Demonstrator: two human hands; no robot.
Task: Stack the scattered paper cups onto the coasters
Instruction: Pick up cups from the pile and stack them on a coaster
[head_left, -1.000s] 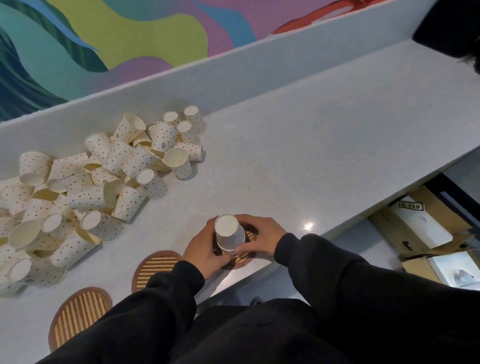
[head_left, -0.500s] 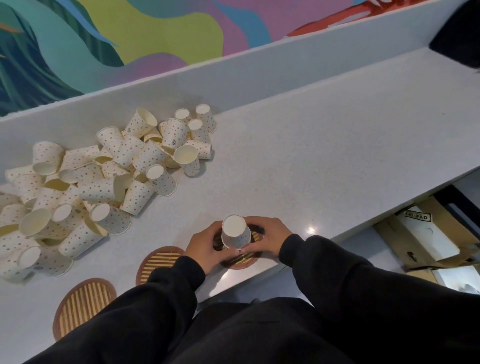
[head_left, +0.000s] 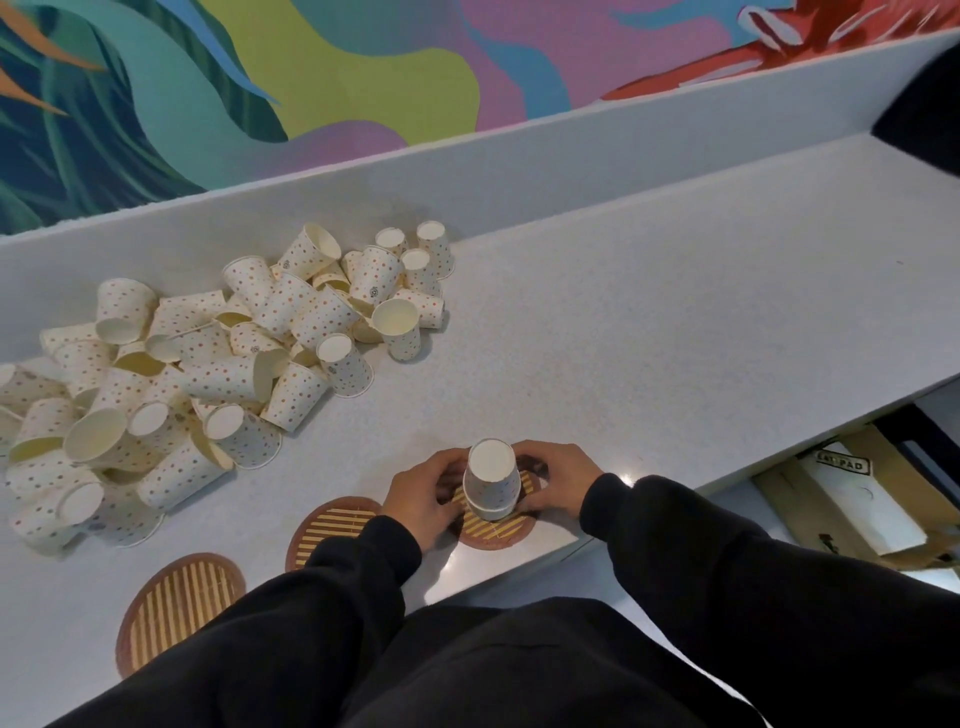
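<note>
At frame bottom, my black sleeves (head_left: 701, 551) lead up to both hands. Lower left, 2 coasters lie flat on the counter (head_left: 675, 322): left coaster (head_left: 179, 605) & mid coaster (head_left: 332, 522). Just right of those sits the 3rd coaster (head_left: 493, 534), near the counter's front edge, w/ an upside-down cup stack (head_left: 491, 480) standing on it. My left hand (head_left: 426, 499) & right hand (head_left: 558, 480) curl round its lower part, one each side. Further up, left of centre, the loose cup pile (head_left: 234, 358) lies by the back ledge (head_left: 519, 171). Mid right, below the counter edge, a cardboard box (head_left: 857, 499).
</note>
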